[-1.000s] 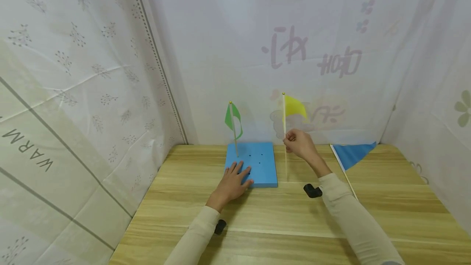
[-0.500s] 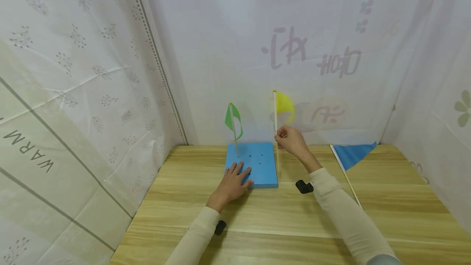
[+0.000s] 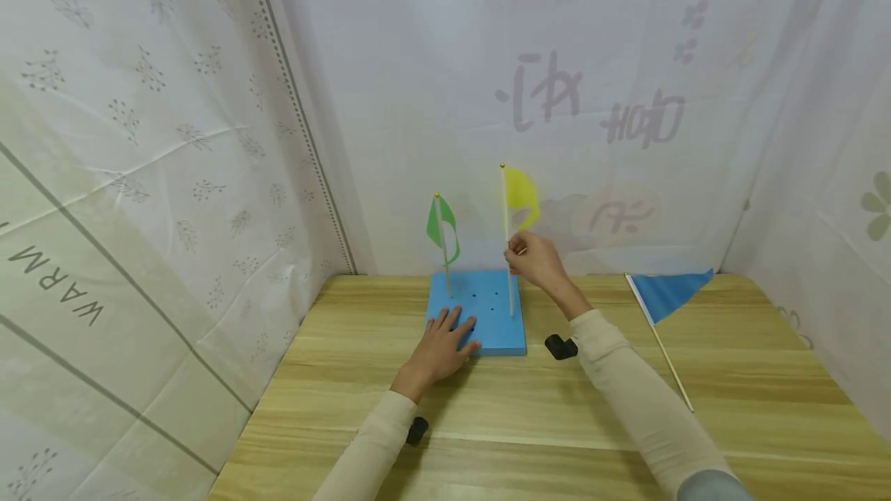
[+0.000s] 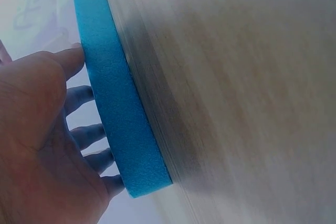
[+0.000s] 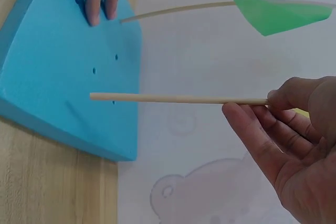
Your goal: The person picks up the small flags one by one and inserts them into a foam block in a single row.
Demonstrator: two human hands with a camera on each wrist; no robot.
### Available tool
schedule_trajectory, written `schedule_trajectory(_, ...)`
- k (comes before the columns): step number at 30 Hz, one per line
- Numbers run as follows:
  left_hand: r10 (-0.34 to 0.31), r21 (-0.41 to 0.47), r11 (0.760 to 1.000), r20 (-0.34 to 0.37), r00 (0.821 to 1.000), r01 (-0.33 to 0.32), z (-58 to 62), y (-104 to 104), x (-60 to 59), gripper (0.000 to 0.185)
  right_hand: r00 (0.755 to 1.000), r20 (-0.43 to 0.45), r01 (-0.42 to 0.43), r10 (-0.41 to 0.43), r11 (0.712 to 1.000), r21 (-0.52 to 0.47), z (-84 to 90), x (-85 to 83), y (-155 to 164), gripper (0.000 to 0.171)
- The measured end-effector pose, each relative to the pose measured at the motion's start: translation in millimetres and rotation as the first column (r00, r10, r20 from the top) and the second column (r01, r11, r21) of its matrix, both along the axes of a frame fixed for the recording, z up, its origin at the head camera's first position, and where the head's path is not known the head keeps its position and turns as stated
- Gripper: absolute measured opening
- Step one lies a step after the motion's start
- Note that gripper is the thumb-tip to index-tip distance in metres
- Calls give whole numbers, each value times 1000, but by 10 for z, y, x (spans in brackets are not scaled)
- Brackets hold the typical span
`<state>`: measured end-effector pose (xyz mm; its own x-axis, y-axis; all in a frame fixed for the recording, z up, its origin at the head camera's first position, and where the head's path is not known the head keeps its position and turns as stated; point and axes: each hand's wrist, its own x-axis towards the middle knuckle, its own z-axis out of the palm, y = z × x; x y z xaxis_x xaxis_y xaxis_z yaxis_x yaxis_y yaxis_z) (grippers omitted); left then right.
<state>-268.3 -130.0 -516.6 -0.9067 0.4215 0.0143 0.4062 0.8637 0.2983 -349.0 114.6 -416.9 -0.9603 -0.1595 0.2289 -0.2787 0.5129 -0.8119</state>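
My left hand [image 3: 440, 346] lies with spread, straight fingers on the near left part of a blue foam board [image 3: 497, 337] that has several small holes. In the left wrist view, its fingertips [image 4: 90, 136] touch the board's upper face. My right hand [image 3: 537, 260] pinches the stick of a yellow flag [image 3: 519, 190] and holds it nearly upright. The stick's bare lower end [image 5: 97, 96] hangs over the board's right side, seemingly just above the surface, with a faint shadow beneath. A green flag [image 3: 433, 224] stands in the board's left side.
A blue triangular flag [image 3: 664, 296] on a stick lies on the wooden table [image 3: 487, 439] to the right. Behind the table hangs a printed white curtain [image 3: 418, 99], with another patterned curtain [image 3: 153, 176] on the left. Black wrist devices [image 3: 560, 347] sit below both hands.
My right hand has carried the yellow flag left and slightly up, from beside the board to over its right side. My left hand and the green flag have stayed put.
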Motion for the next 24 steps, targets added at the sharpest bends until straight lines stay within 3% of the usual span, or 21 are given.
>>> schedule_trajectory(24,-1,-12,1000,-3,1000,1,32,4,8,61,997,-79,-7,4,999,-36,73,-139,-361,11)
